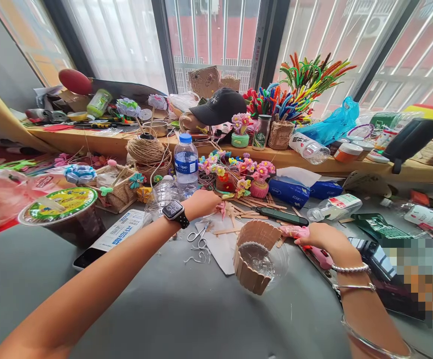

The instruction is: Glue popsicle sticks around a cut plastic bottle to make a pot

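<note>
My right hand [319,235] is closed around a pink hot glue gun [321,257], partly hidden by the fingers. Just left of it stands a clear plastic cup-shaped container [280,262], tilted slightly, with wooden craft sticks [254,274] lining part of its outside side by side; the right part is bare. My left hand [206,203], wearing a watch, reaches over loose craft sticks [235,217] with its fingers curled down; what they pinch, if anything, is hidden. Below it lie small white-handled scissors [199,237] and a sheet of white paper [216,249].
A blue-capped water bottle [185,167] stands behind my left hand. A lidded drink cup [63,214] and a phone under a white packet [117,234] are at left. A green-black utility knife [282,216], tissue packs [289,191] and a tablet-like device [384,274] lie right.
</note>
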### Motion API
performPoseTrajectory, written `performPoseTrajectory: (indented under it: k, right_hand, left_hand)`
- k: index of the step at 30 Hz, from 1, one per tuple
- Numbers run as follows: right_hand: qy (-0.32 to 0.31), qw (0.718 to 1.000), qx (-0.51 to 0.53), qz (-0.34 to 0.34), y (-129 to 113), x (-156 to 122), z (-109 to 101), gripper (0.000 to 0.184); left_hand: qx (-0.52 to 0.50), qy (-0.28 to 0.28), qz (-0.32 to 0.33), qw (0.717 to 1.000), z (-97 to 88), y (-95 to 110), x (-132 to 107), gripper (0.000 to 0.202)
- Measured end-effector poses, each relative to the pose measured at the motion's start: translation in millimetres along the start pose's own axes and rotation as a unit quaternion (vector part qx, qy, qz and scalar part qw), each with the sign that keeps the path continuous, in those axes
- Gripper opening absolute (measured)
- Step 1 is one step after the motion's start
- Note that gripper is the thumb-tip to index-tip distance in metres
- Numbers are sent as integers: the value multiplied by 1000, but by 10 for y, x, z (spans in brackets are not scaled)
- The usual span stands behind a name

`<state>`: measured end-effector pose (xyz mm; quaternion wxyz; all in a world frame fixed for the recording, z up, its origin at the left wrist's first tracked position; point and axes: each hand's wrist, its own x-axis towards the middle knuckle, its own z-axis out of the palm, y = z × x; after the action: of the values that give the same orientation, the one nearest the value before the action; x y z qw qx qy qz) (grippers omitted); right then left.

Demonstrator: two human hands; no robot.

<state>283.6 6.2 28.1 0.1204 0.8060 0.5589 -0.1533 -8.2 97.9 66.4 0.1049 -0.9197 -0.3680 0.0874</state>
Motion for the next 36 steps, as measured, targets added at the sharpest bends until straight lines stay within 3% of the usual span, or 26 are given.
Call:
performPoseTrajectory:
  k: [6,23,29,36]
  right_hand:
    - [9,1000,-6,1,11,21,22,32]
    - [6,1000,3,-5,10,8,8,27]
    - [7,1000,-4,-5,-4,-21,-11,28]
    - [0,1000,-7,-12,7,6,-2,30]
  left_hand:
    - [-9,4,-21,1000,31,-31,-32,20]
    - [16,133,-47,990,-114,-147,-131,18]
    - [26,114,-54,992,10,-154,-14,16]
    - [34,64,-73,995,33,-178,-5,19]
